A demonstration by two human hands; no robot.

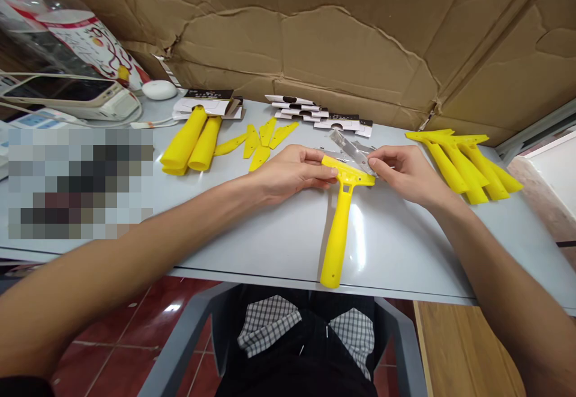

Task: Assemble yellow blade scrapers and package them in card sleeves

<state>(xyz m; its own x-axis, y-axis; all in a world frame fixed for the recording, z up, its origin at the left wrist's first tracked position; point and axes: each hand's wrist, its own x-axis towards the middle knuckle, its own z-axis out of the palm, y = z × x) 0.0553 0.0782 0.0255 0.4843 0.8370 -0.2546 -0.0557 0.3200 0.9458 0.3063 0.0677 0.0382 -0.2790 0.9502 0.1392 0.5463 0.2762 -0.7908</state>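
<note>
My left hand (294, 172) grips one end of the wide head of a yellow plastic scraper (337, 229), whose handle points down toward the table's front edge. Between the thumb and fingers of my right hand (407, 172) is the end of a thin metal blade (351, 150), tilted just above the scraper's head. More metal strips lie behind it, partly hidden by the hands. Left of my left hand are several flat yellow plastic pieces (265, 136), spread like a fan.
Several yellow scraper handles (465, 163) lie at the right. Yellow scrapers (186, 142) with card sleeves rest at the left, and more white-and-black sleeves (315, 115) lie at the back. A cardboard sheet (315, 43) stands behind the table. A handheld device (72, 94) and mouse (159, 89) sit far left.
</note>
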